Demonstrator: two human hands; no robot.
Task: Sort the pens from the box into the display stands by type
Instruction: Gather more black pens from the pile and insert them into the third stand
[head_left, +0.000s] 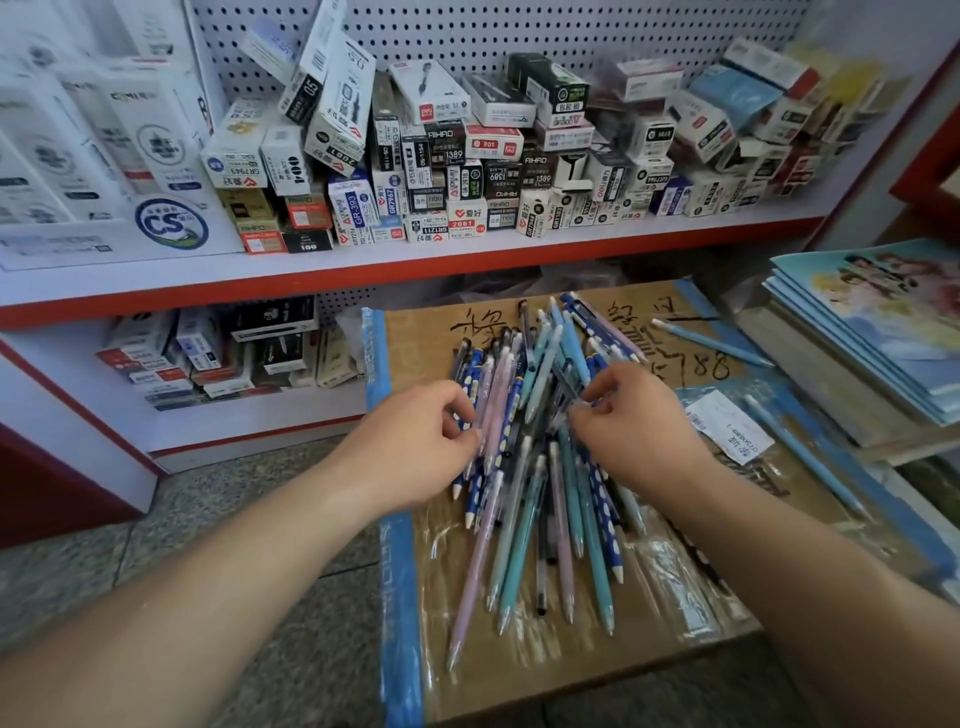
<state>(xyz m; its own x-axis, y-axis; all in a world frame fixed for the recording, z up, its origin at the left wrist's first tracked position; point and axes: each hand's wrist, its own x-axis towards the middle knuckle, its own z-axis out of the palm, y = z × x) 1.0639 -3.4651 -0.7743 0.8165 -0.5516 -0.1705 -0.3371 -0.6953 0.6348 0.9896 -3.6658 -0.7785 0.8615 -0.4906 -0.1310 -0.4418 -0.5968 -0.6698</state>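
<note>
A loose heap of pens (540, 447) lies on top of a taped cardboard box (431, 343): pink, teal, light blue, and dark blue ones with white dots. My left hand (415, 441) rests on the heap's left side, its curled fingers pinching pink and dotted blue pens. At the right side of the heap my right hand (631, 418) has its fingertips curled onto the pens; exactly what it pinches is hidden. Two light blue pens, one (711, 343) at the far right and one (805, 452) nearer, lie apart from the heap.
A red-edged shelf (363, 275) behind the box carries several stacked pen cartons (467, 171). More cartons (223, 353) fill the lower shelf at left. A stack of blue notebooks (878, 332) lies on the right. A white shipping label (727, 426) is stuck on the box.
</note>
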